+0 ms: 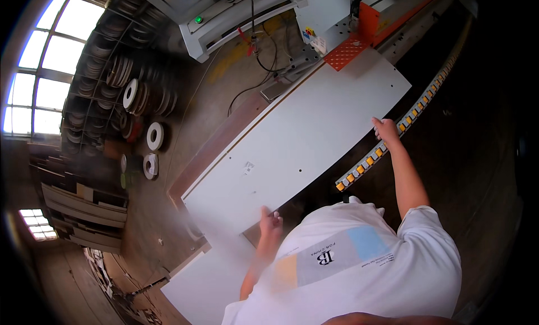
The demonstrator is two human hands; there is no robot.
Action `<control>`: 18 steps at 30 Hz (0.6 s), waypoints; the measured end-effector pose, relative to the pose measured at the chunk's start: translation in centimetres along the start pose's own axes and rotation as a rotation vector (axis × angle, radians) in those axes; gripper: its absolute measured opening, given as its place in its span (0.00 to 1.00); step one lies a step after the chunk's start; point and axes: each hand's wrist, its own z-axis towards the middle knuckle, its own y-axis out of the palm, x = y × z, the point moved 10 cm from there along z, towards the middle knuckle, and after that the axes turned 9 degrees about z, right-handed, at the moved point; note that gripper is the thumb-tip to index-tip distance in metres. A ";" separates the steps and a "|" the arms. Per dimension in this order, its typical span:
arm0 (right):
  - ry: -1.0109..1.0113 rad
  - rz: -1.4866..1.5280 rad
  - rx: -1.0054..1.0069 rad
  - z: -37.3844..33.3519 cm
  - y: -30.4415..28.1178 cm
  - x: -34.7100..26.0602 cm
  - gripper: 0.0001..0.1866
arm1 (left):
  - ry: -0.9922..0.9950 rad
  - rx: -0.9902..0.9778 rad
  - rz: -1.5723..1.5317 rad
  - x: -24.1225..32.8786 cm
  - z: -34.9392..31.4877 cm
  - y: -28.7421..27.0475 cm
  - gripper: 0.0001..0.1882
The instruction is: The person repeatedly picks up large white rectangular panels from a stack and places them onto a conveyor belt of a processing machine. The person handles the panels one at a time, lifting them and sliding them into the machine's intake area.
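Observation:
A long white panel (292, 139) with small drilled holes and a small label lies slantwise in front of me, its far right end beside a machine. My right hand (386, 130) is closed at its near edge towards the right, the thumb side against the board. Further left along the same edge is my left hand (270, 223), with its thumb over the rim and its other fingers curled. Part of the fingers of both hands is hidden. Below the panel's lower left end lies another white board (196, 285).
A roller rail with yellow wheels (361, 169) curves along my right side. An orange perforated guard (345, 52) overhangs the panel's far end. A grey-white machine (196, 41) with a green button stands beyond. Edge-banding rolls (155, 136) and racks are at left; cables (252, 92) trail across the floor.

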 end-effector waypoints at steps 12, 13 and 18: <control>0.053 -0.126 0.164 4.6 -5.5 0.4 0.28 | -0.121 -0.295 0.146 -4.3 -1.5 10.6 0.17; 0.064 -0.136 0.140 3.7 -4.5 0.1 0.28 | -0.113 -0.333 0.232 -4.3 -2.5 11.6 0.18; 0.081 -0.195 -0.030 -3.3 2.7 -0.4 0.26 | -0.085 -0.421 0.410 -3.9 -2.8 10.4 0.21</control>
